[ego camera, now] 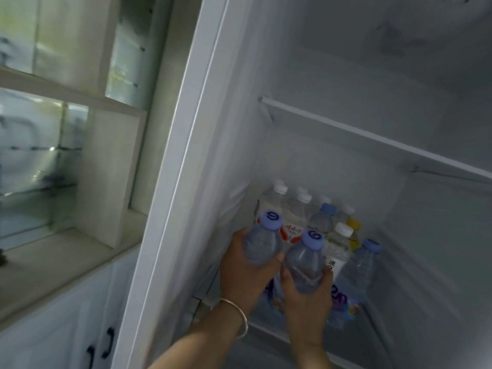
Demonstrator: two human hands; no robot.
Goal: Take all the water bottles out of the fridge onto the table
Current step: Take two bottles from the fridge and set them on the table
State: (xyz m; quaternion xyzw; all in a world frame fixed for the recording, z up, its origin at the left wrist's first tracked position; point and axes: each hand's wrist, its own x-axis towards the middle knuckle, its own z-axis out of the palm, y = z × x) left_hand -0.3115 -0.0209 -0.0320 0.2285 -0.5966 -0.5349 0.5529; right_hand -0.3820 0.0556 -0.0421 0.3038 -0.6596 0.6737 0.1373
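head view, looking down into the open fridge (346,75); two clear plastic water bottles with lavender-blue caps are in hand, each cap printed with a dark swirl mark; the left bottle (262,242) is upright, its body ribbed and see-through, its cap just beside the fridge's left inner wall; the right bottle (304,265) stands just beside it, slightly lower in the frame, with a purple label showing below the fingers; the left hand (245,272) forms a grip curled round the left bottle's body, thumb across its front and fingers behind, a silver bangle (238,315) on the wrist; the right hand (306,296) forms a grip wrapped round the lower body of the right bottle, fingertips showing on its right side; both bottles rise above the grips, necks and caps free; whether their bases touch the shelf (269,328) i cannot tell; behind them, packed on the same shelf, stand more bottles (298,209) with white caps and red-and-white labels, one with a blue cap, one with a yellow cap, and a white-capped bottle (338,249) bearing dark characters; to the right another blue-capped water bottle (359,270) stands touching that one; a white upper shelf rail (372,137) crosses above; left of the fridge, blurred, a glass-fronted cabinet (53,129) over a pale worktop (53,270).
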